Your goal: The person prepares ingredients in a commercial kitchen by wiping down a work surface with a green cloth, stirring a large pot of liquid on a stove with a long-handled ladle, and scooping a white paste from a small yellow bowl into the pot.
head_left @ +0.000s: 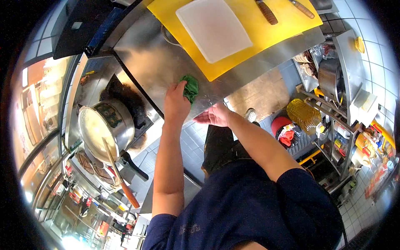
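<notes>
"Where's the cloth?"

"On my feed, the green cloth (190, 88) lies bunched on the steel counter (146, 66), near its front edge. I have the left hand (176, 103) closed on it, fingers over its near side."

"And the right?"

"I see the right hand (214, 115) just beside the counter's edge, palm turned up, fingers apart from the thumb, holding nothing that I can make out."

"What's around the cloth?"

"Beyond it I have the yellow board (258, 41), with a white slab (214, 29) lying flat on it and two wooden handles (266, 12) towards its far right."

"Over to the left?"

"A big pot (118, 121) by the dark burner area, a long stick (110, 152) leaning out over its rim. What fills the pot is pale; I can't tell more."

"Right side?"

"A ribbed yellow container (303, 114), near a brown sheet (258, 93) on the floor."
</notes>
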The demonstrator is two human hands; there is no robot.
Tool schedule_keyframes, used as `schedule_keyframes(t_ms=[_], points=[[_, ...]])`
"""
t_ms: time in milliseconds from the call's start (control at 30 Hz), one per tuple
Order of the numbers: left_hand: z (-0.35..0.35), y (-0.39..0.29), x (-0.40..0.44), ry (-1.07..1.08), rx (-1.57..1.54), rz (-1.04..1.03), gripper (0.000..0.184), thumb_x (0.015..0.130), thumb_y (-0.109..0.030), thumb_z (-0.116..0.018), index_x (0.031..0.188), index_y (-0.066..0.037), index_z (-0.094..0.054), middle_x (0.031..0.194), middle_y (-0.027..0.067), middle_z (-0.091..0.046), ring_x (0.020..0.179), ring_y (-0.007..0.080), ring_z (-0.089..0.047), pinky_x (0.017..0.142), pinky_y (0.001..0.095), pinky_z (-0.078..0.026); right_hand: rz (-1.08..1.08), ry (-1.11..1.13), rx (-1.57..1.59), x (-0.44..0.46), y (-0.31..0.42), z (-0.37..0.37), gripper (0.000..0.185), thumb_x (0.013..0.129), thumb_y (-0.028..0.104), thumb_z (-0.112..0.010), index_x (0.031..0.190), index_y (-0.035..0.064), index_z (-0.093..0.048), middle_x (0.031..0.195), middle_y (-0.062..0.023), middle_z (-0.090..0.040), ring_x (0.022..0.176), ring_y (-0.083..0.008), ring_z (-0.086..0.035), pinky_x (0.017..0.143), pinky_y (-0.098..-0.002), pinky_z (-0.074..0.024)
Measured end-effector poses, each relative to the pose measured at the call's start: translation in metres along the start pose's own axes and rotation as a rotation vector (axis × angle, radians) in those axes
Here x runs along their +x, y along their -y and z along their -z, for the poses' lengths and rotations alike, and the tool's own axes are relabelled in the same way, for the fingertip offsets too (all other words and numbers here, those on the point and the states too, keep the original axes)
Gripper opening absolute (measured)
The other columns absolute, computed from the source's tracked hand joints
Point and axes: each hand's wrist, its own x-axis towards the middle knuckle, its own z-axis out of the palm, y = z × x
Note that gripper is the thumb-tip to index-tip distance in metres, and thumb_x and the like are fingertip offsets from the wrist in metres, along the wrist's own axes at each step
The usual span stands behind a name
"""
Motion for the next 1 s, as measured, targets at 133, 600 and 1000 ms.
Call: schedule_keyframes(t_ms=[133,600,1000], points=[[-0.009,-0.016,-0.02,-0.055,-0.115,0.12,0.048,0.073,0.008,-0.045,0.117,-0.002,-0.063,0.112,0.0232,-0.063,0.105,0.0432,-0.06,0.091,0.0443,-0.049,-0.002,-0.046,-0.05,-0.007,0.013,-0.007,0.062,0.102,0.03,-0.015,0.131,-0.0168,-0.043,0.129,-0.0334,-0.053,0.122,-0.0397,-0.055,0.109,-0.0449,-0.0435],[0.04,0.027,0.103,-0.065,0.117,-0.151,0.053,0.075,0.013,-0.043,0.121,-0.005,-0.063,0.118,0.0175,-0.061,0.111,0.0369,-0.058,0.098,0.0402,-0.046,-0.092,0.01,0.109,-0.009,0.013,0.019,0.059,0.103,0.028,-0.019,0.127,-0.0193,-0.046,0.127,-0.0339,-0.054,0.119,-0.0416,-0.057,0.108,-0.0465,-0.0436],[-0.003,-0.004,0.014,0.114,0.287,-0.263,0.043,0.076,0.004,-0.053,0.117,-0.004,-0.064,0.119,0.0188,-0.06,0.11,0.0397,-0.055,0.096,0.0449,-0.047,-0.073,0.074,0.072,-0.001,0.02,0.018,0.06,0.104,0.035,-0.026,0.128,-0.0158,-0.049,0.126,-0.0322,-0.057,0.118,-0.0394,-0.058,0.106,-0.0454,-0.0456]])
